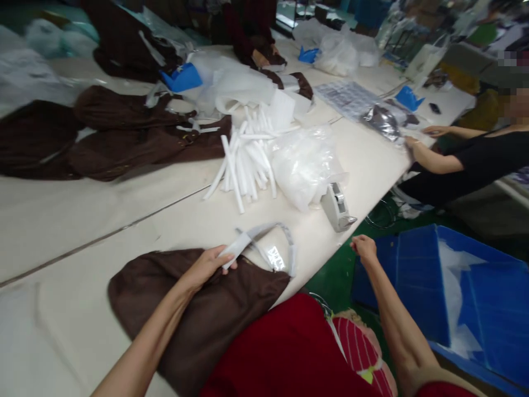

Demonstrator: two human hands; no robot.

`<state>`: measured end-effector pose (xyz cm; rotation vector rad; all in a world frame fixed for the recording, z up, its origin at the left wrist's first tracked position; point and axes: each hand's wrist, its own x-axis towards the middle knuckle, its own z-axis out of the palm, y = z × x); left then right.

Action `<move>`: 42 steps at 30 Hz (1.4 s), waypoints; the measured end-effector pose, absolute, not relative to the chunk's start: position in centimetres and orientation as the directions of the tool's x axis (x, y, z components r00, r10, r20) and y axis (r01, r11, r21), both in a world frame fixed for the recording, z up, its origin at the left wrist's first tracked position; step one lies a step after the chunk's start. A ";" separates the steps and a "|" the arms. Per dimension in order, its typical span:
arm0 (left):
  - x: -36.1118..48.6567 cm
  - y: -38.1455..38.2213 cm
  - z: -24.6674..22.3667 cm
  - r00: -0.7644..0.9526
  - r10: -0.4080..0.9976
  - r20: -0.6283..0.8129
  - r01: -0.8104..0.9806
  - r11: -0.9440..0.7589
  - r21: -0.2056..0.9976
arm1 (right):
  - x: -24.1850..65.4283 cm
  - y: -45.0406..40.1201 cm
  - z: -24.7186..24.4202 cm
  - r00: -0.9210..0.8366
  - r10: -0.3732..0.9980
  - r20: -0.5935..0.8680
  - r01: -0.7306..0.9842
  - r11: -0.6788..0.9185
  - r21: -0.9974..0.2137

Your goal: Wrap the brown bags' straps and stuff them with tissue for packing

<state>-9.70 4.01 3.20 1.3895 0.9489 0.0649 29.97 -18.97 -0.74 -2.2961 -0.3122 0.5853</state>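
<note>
Far left, your brown bags (144, 143) lie heaped on the table (165, 231); near side, left of centre, is the bag (185, 320) you're working on, flopped flat on the table and reaching your lap; its strap (292, 248) arches off the top at right, white cover over a good part of it.

Your left hand (212, 263) is over the bag's upper edge; fingers closed, thumb on top, holding the flat white wrap (237, 249) at the strap's left end; a shiny clear piece (275, 258) sits inside the strap loop, can't tell what it is.

Beyond that, mid table: loose pile of white strips (250, 165); just right of it a clear plastic bag (303, 165), bulky, pale inside; its near right side is up against the tape dispenser (335, 208), which stands near the table's right edge.

Your right hand (364, 247) is past that edge, just right of the dispenser, apart from it; fingers curled in, loose fist; can't tell if a scrap of tape is pinched there.

Step in hand, my read: wrapping the strap, this end not yet fixed; next move calls for the left to hold the wrap snug and the right to come across with tape; mind the wrap doesn't spring open.

Far right, a co-worker's hands (413, 144) are at the table edge; blue bin (417, 281) near right, below it.
</note>
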 end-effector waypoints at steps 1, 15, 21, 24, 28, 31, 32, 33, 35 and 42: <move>-9.6 3.8 3.2 0.646 0.556 -0.523 0.464 0.258 0.848 | 28.7 -19.0 -0.5 0.848 0.402 -0.346 0.012 -0.667 -0.745; -10.0 2.9 1.8 0.686 0.576 -0.444 0.322 0.307 0.896 | 4.8 -7.2 1.8 0.153 0.921 -0.358 -0.440 -0.261 -0.859; -10.4 2.8 1.3 0.704 0.561 -0.435 0.308 0.311 0.899 | 4.6 -6.7 0.0 0.226 0.878 -0.421 -0.360 -0.326 -0.874; -10.7 2.7 1.5 0.722 0.544 -0.427 0.288 0.326 0.901 | 4.5 -6.5 0.2 0.222 0.879 -0.423 -0.334 -0.339 -0.880; -10.7 2.4 1.7 0.700 0.570 -0.429 0.276 0.338 0.900 | 4.4 -6.4 0.3 0.214 0.879 -0.426 -0.330 -0.345 -0.879; -10.6 2.1 2.1 0.659 0.616 -0.433 0.275 0.338 0.900 | 4.8 -6.7 0.0 0.134 0.901 -0.413 -0.374 -0.340 -0.863; -10.6 2.0 2.3 0.651 0.626 -0.429 0.262 0.345 0.901 | 5.1 -6.9 -0.2 0.094 0.909 -0.405 -0.395 -0.340 -0.854; -10.5 1.9 2.5 0.649 0.630 -0.427 0.245 0.359 0.901 | 5.3 -7.0 -0.3 0.055 0.915 -0.399 -0.415 -0.342 -0.843; -10.6 1.9 2.8 0.656 0.620 -0.430 0.209 0.399 0.893 | 5.6 -7.1 -0.5 -0.003 0.920 -0.392 -0.441 -0.353 -0.825; -10.7 2.1 2.4 0.691 0.556 -0.462 0.164 0.502 0.849 | 5.0 -5.5 -1.0 -0.028 0.928 -0.371 -0.419 -0.348 -0.838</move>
